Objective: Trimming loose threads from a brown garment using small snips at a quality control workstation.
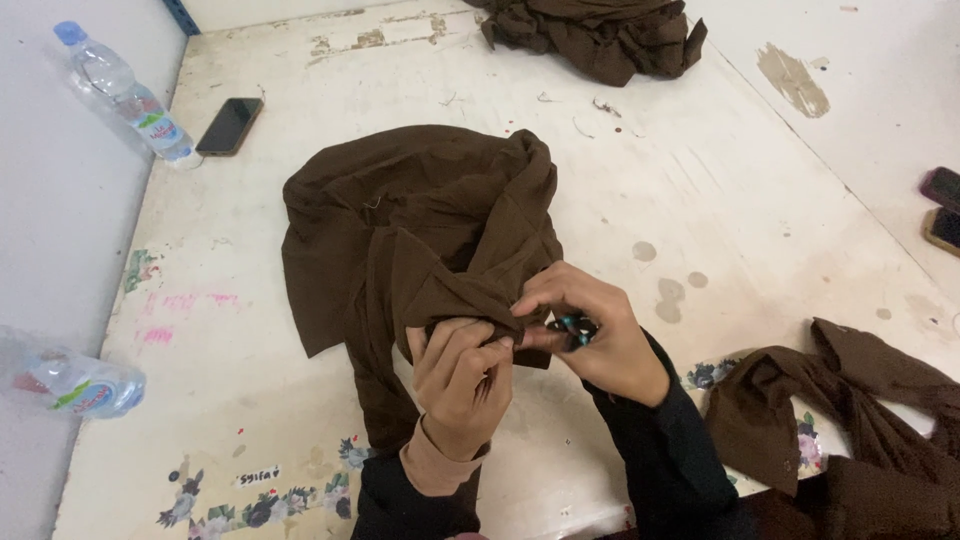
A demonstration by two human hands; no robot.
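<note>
The left hand [458, 385] pinches a folded edge of the brown garment [420, 230], fingers curled shut on the cloth. The right hand [590, 330] grips the same edge and closes round small teal-handled snips [573, 326]. The garment lies bunched mid-tabletop [700, 180], toward the near edge. A phone [229, 126] and water bottle [125, 92] lie by the far left corner.

Mostly hidden inside the right hand [600, 340]: a small teal-handled tool [573, 326], kind unclear. Cut off by the frame's edges: brown cloth pile [600, 35] at top, two phones [942, 208] at right, near bottle [70, 383] at left.
</note>
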